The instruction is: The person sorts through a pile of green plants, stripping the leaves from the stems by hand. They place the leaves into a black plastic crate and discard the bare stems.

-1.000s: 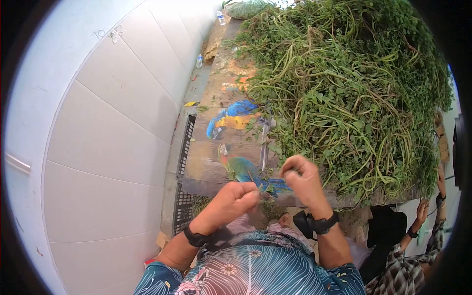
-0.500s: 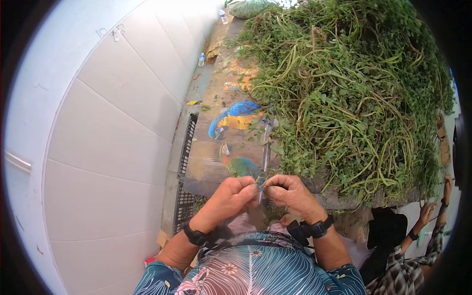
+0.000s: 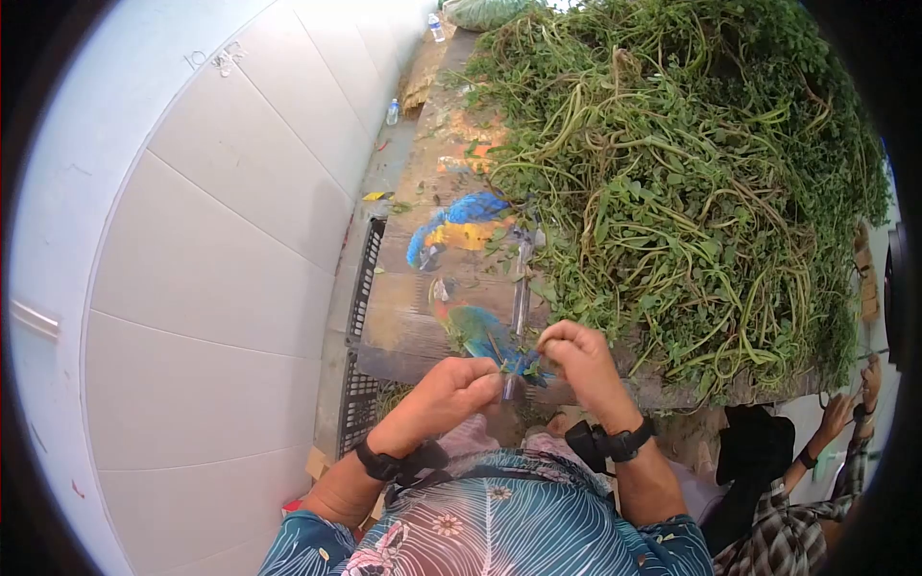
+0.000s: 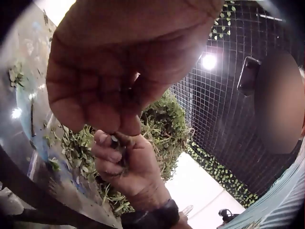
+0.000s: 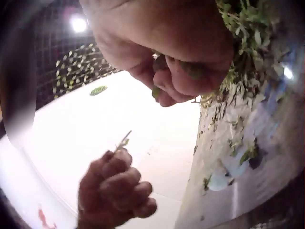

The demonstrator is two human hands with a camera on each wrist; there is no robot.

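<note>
Above the table's near edge, my left hand (image 3: 447, 394) pinches a short, thin green sprig (image 5: 124, 139) between thumb and forefinger; the right wrist view shows its stem poking up. My right hand (image 3: 584, 370) is a little to the right and higher, fingers curled round bits of green leaf (image 5: 193, 70). The hands are a small gap apart in the head view. A single loose leaf (image 5: 98, 90) shows in the right wrist view between the two hands. Beyond my right hand, a large heap of leafy green stems (image 3: 691, 221) covers much of the table.
The tabletop (image 3: 389, 322) carries printed parrots (image 3: 471, 226) and scattered leaf bits. Black crates (image 3: 360, 288) stand along its left side by a pale wall (image 3: 221, 288). Another person's hands (image 3: 837, 413) are at the lower right. Plastic bottles (image 3: 392, 111) stand farther back.
My right hand came in from the right to meet my left at the sprig, then drew back up and right. The left hand stayed nearly in place.
</note>
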